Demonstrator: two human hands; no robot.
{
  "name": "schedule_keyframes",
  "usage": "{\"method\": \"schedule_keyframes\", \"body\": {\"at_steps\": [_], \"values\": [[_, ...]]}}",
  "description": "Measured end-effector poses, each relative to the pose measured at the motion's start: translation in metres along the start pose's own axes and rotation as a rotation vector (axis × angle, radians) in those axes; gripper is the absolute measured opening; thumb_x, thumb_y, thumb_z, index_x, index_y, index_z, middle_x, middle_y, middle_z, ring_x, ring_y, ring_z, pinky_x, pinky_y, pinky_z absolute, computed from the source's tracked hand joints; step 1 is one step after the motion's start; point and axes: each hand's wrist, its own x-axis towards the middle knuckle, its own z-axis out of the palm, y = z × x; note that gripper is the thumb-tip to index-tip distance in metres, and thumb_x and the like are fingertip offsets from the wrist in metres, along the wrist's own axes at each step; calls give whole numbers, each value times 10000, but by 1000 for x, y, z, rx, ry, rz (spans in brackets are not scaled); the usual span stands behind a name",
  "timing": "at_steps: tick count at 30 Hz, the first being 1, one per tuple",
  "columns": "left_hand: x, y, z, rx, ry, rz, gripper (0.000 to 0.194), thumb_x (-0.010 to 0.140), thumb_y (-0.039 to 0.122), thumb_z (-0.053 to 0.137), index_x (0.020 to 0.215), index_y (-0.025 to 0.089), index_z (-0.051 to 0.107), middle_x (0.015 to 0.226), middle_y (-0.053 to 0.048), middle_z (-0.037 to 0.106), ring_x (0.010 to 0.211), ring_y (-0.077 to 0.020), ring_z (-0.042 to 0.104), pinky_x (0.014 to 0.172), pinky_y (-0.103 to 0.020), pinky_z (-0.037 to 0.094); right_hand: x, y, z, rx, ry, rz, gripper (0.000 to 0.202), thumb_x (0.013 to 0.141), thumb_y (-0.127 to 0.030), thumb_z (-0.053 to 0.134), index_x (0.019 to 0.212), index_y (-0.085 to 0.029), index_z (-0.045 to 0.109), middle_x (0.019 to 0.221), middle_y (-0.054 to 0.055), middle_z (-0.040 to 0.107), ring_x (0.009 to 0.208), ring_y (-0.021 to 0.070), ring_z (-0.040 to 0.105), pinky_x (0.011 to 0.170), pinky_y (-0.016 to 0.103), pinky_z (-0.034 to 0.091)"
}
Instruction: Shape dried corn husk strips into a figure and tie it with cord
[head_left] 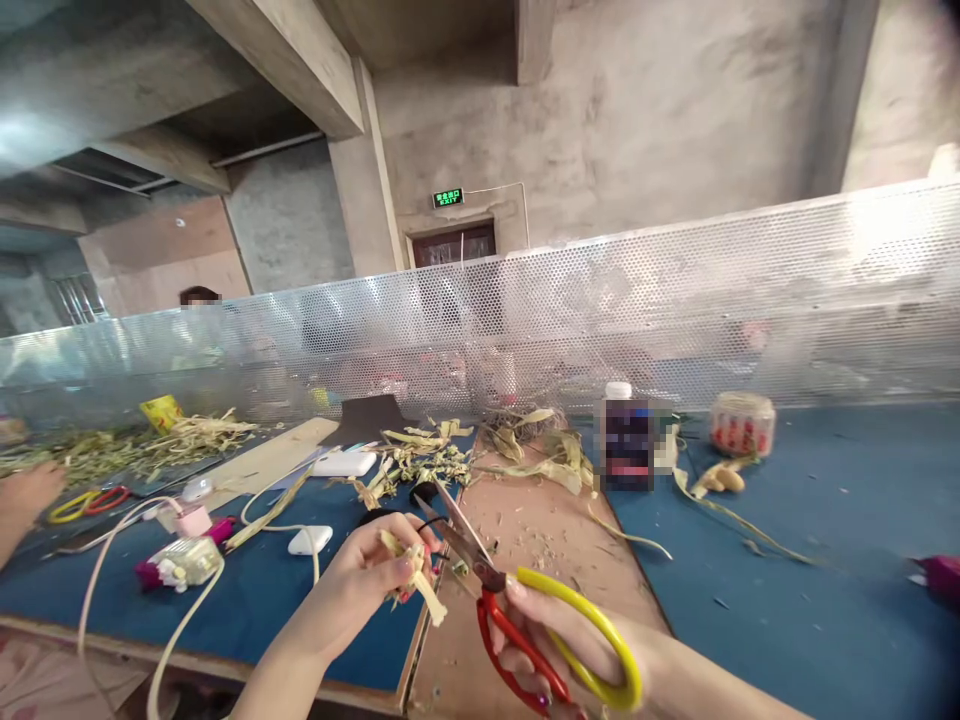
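Note:
My left hand (375, 570) is closed around a pale dried plant piece (429, 598), pinched between thumb and fingers, with a strip hanging below. My right hand (532, 620) grips a pair of scissors (480, 560) with one yellow and one red handle. The scissor blades are parted and point up and away, just right of my left hand. A thin black cord or band shows by the left fingers; what it belongs to is hard to make out. Cut bits lie on the brown board (517, 520) under the scissors.
Dried stalks (427, 455) lie ahead, with husks (544, 455) behind the board. Left are chargers with cables (191, 520), a white case (310, 540) and other scissors (90, 503) beside another person's hand (30, 500). A bottle (628, 440) and jar (742, 425) stand before a perforated metal screen (555, 320).

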Motion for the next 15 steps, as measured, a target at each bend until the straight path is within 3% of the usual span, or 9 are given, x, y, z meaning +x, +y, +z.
{"method": "schedule_keyframes", "body": {"at_steps": [2,5,8,15], "values": [[4,0,2,78,98,47,121,667,256,697,681,172,610,794,-21,580,675,-122,536,573,-201,400,3,4,-3,8,-27,-40,458,832,-568,373,758,-136,503,514,-38,427,357,44,394,271,114,314],[9,1,6,212,211,108,140,606,269,733,651,169,646,797,-61,633,884,-216,550,732,-265,426,8,8,-6,57,-65,-46,473,842,-571,344,777,-133,512,518,-41,416,350,43,389,263,117,329],[13,3,9,327,258,161,163,587,310,735,629,167,668,777,-91,666,1001,-262,502,852,-324,386,10,7,-6,87,-81,-46,491,837,-580,345,796,-125,526,504,-48,400,344,42,386,263,120,342],[12,4,7,427,338,174,192,584,370,720,622,184,686,817,-108,671,1145,-298,391,923,-376,334,10,-4,-4,146,-78,-40,459,813,-575,405,792,-131,521,535,-40,406,376,44,384,246,118,361]]}}
